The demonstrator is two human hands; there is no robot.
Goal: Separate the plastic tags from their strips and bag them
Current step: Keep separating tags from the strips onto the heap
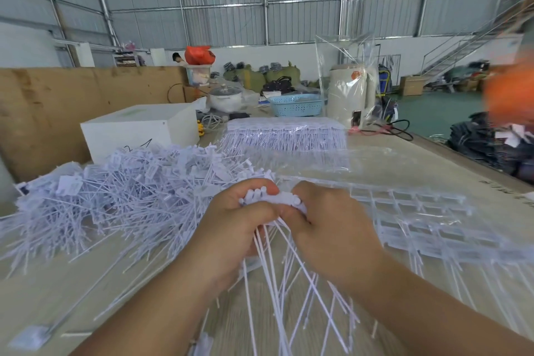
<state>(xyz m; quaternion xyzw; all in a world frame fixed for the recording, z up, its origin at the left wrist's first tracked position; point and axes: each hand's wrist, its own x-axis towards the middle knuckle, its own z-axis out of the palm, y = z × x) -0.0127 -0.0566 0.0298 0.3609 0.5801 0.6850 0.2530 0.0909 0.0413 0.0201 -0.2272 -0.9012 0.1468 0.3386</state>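
Note:
Both hands meet at the table's middle around one bunch of white plastic tags [271, 199]. My left hand [231, 228] is closed on the bunch's left side, my right hand [332, 228] on its right. The tags' thin tails [289, 283] fan down toward me between my wrists. A big loose pile of separated tags [124, 188] lies to the left. Unseparated tag strips [419, 220] lie flat to the right. A clear bag of more strips [286, 136] sits farther back.
A white box [138, 127] stands behind the loose pile. Behind it rises a cardboard wall [57, 101]. A blue basket [297, 105], a pot [225, 97] and a cream kettle in a clear bag [349, 95] stand at the far end. Dark clothing [491, 147] is heaped off the right edge.

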